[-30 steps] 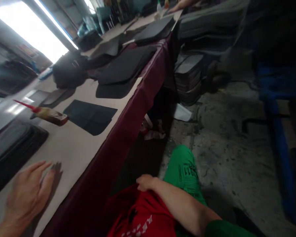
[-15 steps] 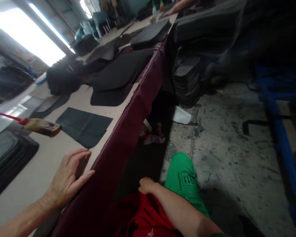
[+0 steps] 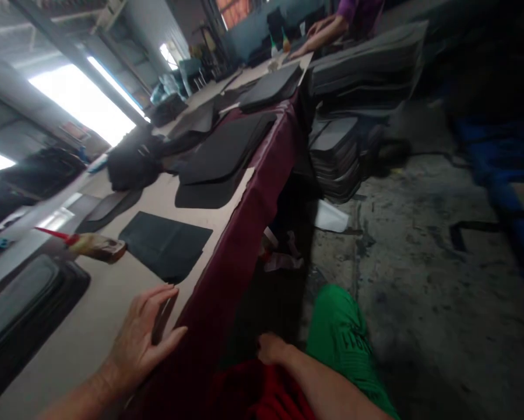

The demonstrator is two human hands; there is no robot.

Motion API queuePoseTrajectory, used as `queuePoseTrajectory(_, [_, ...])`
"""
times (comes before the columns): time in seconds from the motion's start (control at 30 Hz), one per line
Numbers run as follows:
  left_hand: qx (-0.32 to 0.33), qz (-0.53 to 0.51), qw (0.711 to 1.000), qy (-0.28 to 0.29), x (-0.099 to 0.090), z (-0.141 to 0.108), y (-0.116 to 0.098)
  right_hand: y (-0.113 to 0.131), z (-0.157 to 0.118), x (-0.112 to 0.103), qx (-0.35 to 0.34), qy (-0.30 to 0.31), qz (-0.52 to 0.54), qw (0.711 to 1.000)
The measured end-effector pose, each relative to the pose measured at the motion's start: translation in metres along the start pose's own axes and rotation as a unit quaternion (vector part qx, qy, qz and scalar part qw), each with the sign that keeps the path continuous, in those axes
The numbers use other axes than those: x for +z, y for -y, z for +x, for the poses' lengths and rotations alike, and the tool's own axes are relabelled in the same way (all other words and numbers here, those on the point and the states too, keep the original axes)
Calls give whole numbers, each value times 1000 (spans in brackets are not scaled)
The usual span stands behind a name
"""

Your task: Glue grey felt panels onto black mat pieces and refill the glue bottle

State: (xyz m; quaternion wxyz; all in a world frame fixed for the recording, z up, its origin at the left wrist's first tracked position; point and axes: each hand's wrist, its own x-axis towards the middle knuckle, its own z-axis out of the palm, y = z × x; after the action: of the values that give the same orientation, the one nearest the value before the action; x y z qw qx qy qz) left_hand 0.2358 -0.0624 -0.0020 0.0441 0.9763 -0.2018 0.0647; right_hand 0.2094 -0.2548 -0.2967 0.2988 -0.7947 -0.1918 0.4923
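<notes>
My left hand (image 3: 146,332) rests at the table's near edge, thumb and fingers apart, with nothing held. Just beyond its fingertips lies a flat dark sheet (image 3: 168,245) with one rounded corner. Left of that sheet lies a squeeze bottle (image 3: 98,247) with a red pointed nozzle and brownish contents. A stack of dark rounded panels (image 3: 30,309) sits to the left of my left hand. Low over my lap, my right hand (image 3: 273,348) is curled closed against red cloth (image 3: 283,396); whatever its fingers hold, if anything, is hidden.
Dark panels (image 3: 227,146) lie farther along the table, which has a maroon edge cover (image 3: 244,239). Panel stacks (image 3: 336,151) stand on the floor beyond. A co-worker's arm (image 3: 323,36) reaches over the far end. A blue frame (image 3: 506,198) stands at right.
The view has tilted up and turned slightly left, so the scene sits lower and farther right. Both hands keep about the same pose and place.
</notes>
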Motion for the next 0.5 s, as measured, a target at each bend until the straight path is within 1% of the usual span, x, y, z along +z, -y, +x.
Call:
queuePoseTrajectory(0.1, [23,30,999,0,-2,0,-2,-1,-5,0,2,1,-12,1000])
queuePoseTrajectory(0.2, [16,52,998,15,-4,2,-8,1,-7,0,5,1,-17,1000])
queuePoseTrajectory(0.3, [5,47,999,13,0,6,-15,3,-2,-5,11,-2,-14,1000])
queuePoseTrajectory(0.4, [-28,32,999,-3,5,7,-20,-1,16,-25,12,-15,-11,1000])
queuePoseTrajectory(0.5, [-59,21,998,4,7,3,-20,-16,46,-62,15,-34,-13,999])
